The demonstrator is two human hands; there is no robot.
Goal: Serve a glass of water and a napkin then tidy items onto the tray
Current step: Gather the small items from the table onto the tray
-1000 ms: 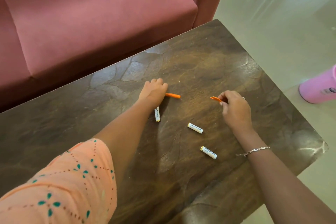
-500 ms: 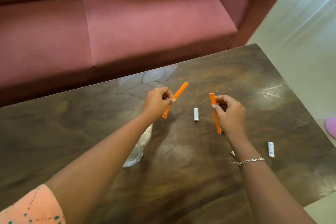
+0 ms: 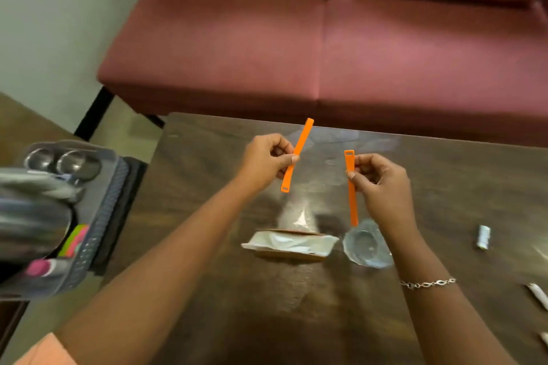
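- Head view, over the dark table [image 3: 207, 246]: my left hand [image 3: 267, 161] pinches the left orange strip [image 3: 302, 139] near its middle, between thumb and forefinger. The other fingers are curled, and the strip slants up and away above the pinch.
- Same view: my right hand [image 3: 382, 184] pinches the right orange strip [image 3: 352, 204] close to its slotted top end, so most of its length hangs below the grip. The two strips are held apart, in the air.
- Handling, as I judge it: both strips look thin, light and a little flexible, probably plastic or rubber. A fingertip pinch is enough. The mid-length hold controls better than the end hold, which lets the tail swing.
- Just under the right strip's lower tip stands the clear glass [image 3: 366, 246], which looks fragile and easy to knock over. I would lift clear before swinging across.
- Below and between my hands lies the pale napkin [image 3: 292, 241], soft and light, beside the glass.
- Well out to the left of my left hand sits the grey tray [image 3: 100, 216], blurred and already loaded. I judge that the strips belong there.
- A battery [image 3: 483, 236] lies right of my right wrist, and the sofa [image 3: 296, 53] stands beyond both grips.
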